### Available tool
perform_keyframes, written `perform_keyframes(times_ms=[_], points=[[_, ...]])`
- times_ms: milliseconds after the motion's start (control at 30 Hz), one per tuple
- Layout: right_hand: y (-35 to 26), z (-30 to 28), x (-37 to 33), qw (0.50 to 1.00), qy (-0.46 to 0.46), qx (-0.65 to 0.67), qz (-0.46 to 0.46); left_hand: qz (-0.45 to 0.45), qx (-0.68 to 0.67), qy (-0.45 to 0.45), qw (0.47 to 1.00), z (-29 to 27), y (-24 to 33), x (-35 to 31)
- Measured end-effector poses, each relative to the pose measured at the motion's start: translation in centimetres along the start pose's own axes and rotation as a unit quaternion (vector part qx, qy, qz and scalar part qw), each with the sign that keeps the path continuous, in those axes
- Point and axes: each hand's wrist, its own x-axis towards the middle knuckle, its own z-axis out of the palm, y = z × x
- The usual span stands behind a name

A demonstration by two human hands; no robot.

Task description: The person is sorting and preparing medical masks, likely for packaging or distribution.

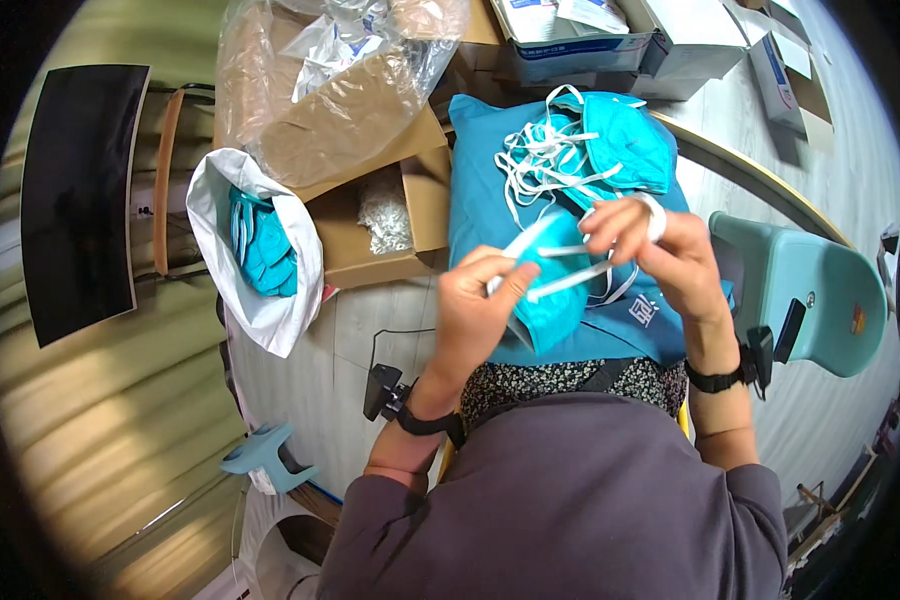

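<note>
My left hand [477, 300] pinches the edge of a turquoise face mask [562, 312] with its thumb and fingers. The mask is held over a blue cloth [475, 190] spread across my lap. Its white straps run to my right hand [670, 252], whose curled fingers hold a looped white strap [656, 218]. Farther up the cloth, a pile of similar turquoise masks [630, 150] lies with a tangle of white straps [550, 160]. The fingers and mask are slightly blurred.
A white sack [205, 215] holding turquoise pieces stands at left. Beside it, an open cardboard box [430, 195] contains small whitish items. Plastic-lined cardboard [355, 125] and a white-and-blue carton [590, 55] stand beyond. A teal plastic stool [830, 300] is at right.
</note>
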Motion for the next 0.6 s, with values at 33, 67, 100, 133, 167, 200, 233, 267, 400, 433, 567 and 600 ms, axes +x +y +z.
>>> perform_keyframes(times_ms=[33,67,100,133,167,200,233,267,400,433,567,600], points=[[-0.7,-0.1,-0.2,0.998,-0.028,-0.054,-0.033,0.019,0.001,0.045,0.999,-0.1,-0.2,0.2],[-0.9,-0.3,-0.9,0.998,-0.04,-0.035,-0.037,0.041,0.001,0.086,0.995,0.0,0.0,0.5],[-0.7,0.2,-1.7,0.999,0.037,-0.004,0.022,0.061,0.003,0.13,0.99,0.0,0.0,0.7],[-0.5,1.0,-2.7,0.99,0.113,0.027,0.082,0.073,0.05,0.145,0.985,-0.3,-0.4,0.7],[-0.4,1.3,-3.4,0.97,0.19,0.054,0.142,0.101,0.079,0.154,0.98,-0.3,-0.3,0.9],[-0.3,0.7,-4.0,0.942,0.207,0.099,0.245,0.129,0.109,0.162,0.972,-0.3,0.0,1.0],[-0.2,0.6,-4.3,0.93,0.174,0.006,0.324,0.157,0.138,0.169,0.963,-0.3,0.3,1.2],[-0.1,0.6,-4.6,0.903,0.139,-0.086,0.398,0.163,0.162,0.165,0.959,-0.3,0.5,1.1],[-0.7,2.8,-2.9,0.931,0.163,-0.232,0.23,0.167,0.206,0.131,0.955,0.2,1.2,0.8],[-0.9,3.5,-1.7,0.941,0.173,-0.263,0.123,0.163,0.204,0.12,0.958,0.4,1.3,0.7],[0.1,4.9,1.4,0.96,0.085,-0.244,0.111,0.201,0.233,0.079,0.948,0.9,1.6,0.4],[1.0,4.7,1.3,0.966,0.063,-0.234,0.091,0.205,0.242,0.072,0.945,0.8,1.6,0.4]])
